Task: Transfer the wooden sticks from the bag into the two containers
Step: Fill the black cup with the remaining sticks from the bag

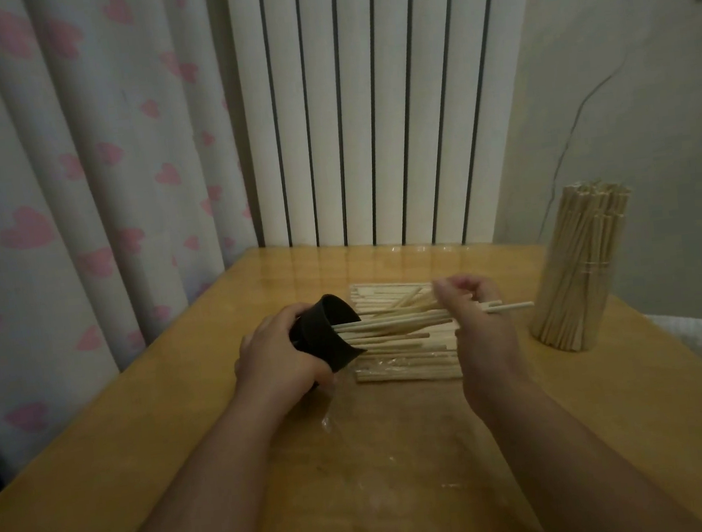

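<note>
- Two bare forearms [215, 475] reach in from the near edge of the desk [387, 500] toward its middle.
- The left hand [279, 360] grips a black cup [330, 333], tipped on its side with the mouth facing right, at mid-desk.
- The right hand [474, 318] is curled round a few sticks [390, 324]. Their left ends are inside the cup's mouth and their right ends poke out past the hand.
- Below and behind them lies the pile [408, 372] of loose sticks, flat on the desk toward the far edge. It seems to rest on a clear bag [328, 417], which is hard to make out.
- An upright bundle [576, 281] stands at the right edge, well apart from the hands. It looks like the first container, already packed full, though its wall can't be made out.
- Step in hand, as I judge it: feeding a handful into the second container, with much of the pile left to move.
- Next the sticks need pushing to the cup's bottom and the right hand letting go. The cup should stay tilted or be righted gently, so nothing slides back out.
</note>
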`<move>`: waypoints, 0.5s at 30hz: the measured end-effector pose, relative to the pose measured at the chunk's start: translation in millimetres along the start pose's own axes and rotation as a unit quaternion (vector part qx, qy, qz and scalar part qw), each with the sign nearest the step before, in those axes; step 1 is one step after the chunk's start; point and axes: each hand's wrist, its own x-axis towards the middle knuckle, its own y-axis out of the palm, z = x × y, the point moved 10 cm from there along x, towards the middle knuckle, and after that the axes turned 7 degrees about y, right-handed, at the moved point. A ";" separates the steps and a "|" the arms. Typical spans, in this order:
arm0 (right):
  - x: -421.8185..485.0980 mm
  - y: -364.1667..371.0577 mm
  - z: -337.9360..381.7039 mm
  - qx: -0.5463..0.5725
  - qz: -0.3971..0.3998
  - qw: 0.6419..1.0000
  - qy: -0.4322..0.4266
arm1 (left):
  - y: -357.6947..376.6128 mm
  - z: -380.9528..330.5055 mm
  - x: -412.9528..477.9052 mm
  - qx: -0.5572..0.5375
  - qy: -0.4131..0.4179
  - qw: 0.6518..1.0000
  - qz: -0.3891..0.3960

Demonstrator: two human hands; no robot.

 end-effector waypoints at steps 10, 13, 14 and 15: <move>-3.0 -5.8 8.3 -0.081 -0.055 0.994 -0.042 | 1.0 -0.9 0.2 0.000 0.007 1.000 0.008; -5.3 -5.7 12.0 -0.091 -0.046 0.993 -0.060 | -0.4 0.1 0.9 -0.004 0.006 1.000 -0.001; -6.1 -5.2 12.3 -0.089 -0.043 0.993 -0.062 | -0.5 0.7 1.2 -0.005 0.006 1.000 -0.003; -6.5 -5.0 11.5 -0.083 -0.041 0.994 -0.060 | -0.4 0.9 1.3 -0.006 0.007 1.000 -0.004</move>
